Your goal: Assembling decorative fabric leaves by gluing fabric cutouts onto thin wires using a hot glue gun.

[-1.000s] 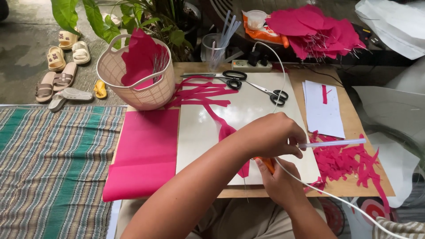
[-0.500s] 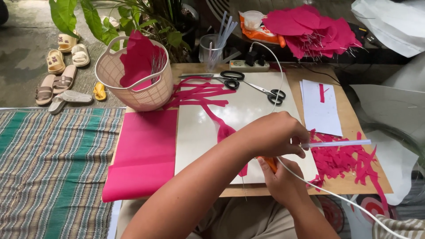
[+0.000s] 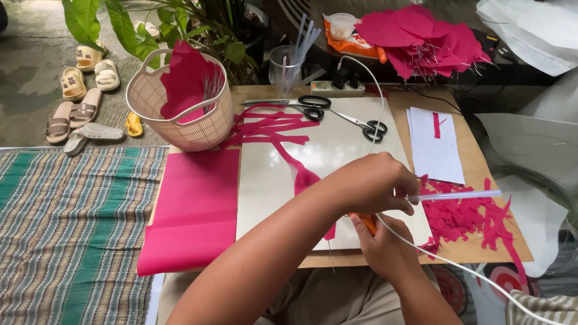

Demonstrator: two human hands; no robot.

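My left hand [image 3: 370, 183] reaches across the white board [image 3: 337, 150] and is closed around a translucent white stick [image 3: 460, 195] that points right. Just below it, my right hand [image 3: 385, 250] grips an orange tool [image 3: 364, 222], mostly hidden; a white cord [image 3: 457, 268] runs from there to the lower right. A pink paper strip [image 3: 304, 177] lies on the board and passes under my left hand. Both hands are touching at the board's near right corner.
Two black scissors [image 3: 319, 107] [image 3: 368, 125] lie at the board's far edge. A beige basket [image 3: 180, 111] with pink paper stands at the far left, a pink sheet [image 3: 195, 207] at the left, and pink scraps [image 3: 466, 216] and white paper [image 3: 433, 147] at the right. A power strip [image 3: 337, 89] and a cup of sticks [image 3: 286, 63] sit behind.
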